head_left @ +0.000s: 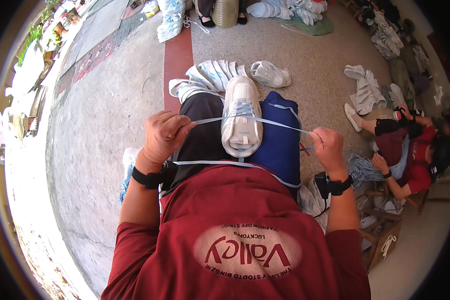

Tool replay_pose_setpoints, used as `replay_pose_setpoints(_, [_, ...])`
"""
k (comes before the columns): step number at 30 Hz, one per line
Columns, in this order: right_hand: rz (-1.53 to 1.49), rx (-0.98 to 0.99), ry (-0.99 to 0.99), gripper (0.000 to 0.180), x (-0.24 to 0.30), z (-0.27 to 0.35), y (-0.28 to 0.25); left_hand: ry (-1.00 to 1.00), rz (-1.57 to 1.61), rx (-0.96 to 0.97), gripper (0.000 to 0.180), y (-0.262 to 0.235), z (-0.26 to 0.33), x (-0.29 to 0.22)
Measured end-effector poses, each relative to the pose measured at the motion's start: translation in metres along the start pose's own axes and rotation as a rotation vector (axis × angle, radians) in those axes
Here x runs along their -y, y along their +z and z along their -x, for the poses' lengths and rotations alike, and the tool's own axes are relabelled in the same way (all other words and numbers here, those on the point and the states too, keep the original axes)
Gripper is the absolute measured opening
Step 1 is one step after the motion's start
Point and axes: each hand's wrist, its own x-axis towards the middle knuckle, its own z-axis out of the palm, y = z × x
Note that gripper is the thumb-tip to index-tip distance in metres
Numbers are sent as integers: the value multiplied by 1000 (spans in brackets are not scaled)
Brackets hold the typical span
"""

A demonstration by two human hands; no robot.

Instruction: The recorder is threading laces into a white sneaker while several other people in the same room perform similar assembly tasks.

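A white sneaker (240,131) with light blue laces rests between my thighs, its toe pointing away from me. From its eyelets the light blue shoelace (280,123) stretches out to both sides. My left hand (166,131) pinches one end, above my dark trouser leg. Beyond the blue cloth (283,145) over my right thigh, my right hand (327,146) is closed on the other end. Both hands are raised to about the same height, and the lace looks taut between them. A second pale strap (210,162) runs across my lap below the shoe.
A row of white shoe uppers (216,73) lies on the floor past my knees, with a single white shoe (270,74) beside it. At right a seated person (415,155) is near more shoes (369,95) and blue laces (365,170). A wooden stool (382,225) stands close by.
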Motion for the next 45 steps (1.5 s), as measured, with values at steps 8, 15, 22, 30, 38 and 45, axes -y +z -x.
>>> replay_pose_setpoints(8, [391, 12, -269, 15, -4, 5, -23, 74, -74, 137, 16, -21, -14, 5])
replay_pose_setpoints(15, [472, 261, 136, 19, -36, 50, -3, -733, 399, 163, 12, -4, 95, 74])
replay_pose_setpoints(22, [-55, 128, -75, 29, 0, 2, 59, -612, -39, 241, 19, 19, 66, 50])
replay_pose_setpoints(30, [-16, 261, -127, 10, 10, -31, 103, -105, 225, 238, 22, 91, 9, 5])
replay_pose_setpoints(38, [-195, 47, 299, 12, -98, 80, 45, -456, 257, 171, 8, 21, 108, 92])
replay_pose_setpoints(45, [-159, -12, 747, 15, -176, 261, -15, -1171, 366, -6, 7, -80, 262, 139])
